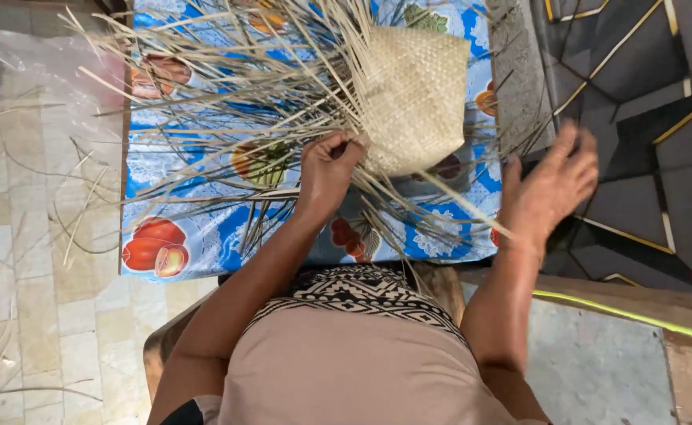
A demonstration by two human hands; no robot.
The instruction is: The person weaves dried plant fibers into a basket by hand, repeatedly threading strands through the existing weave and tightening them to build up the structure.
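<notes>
A half-woven basket piece (413, 94) of pale straw lies on a blue fruit-patterned cloth (181, 228), with many loose strips (228, 94) fanning out to the left and toward me. My left hand (326, 169) pinches strips at the woven piece's lower left edge. My right hand (551, 185) is spread open, fingers apart, just right of the weave, and a long strip (468, 208) runs from the weave to its palm.
The cloth covers a small table over a tiled floor (39, 260) with stray strips scattered on it. A dark patterned mat (645, 157) lies to the right. A grey slab (598, 370) and wooden edge are at lower right.
</notes>
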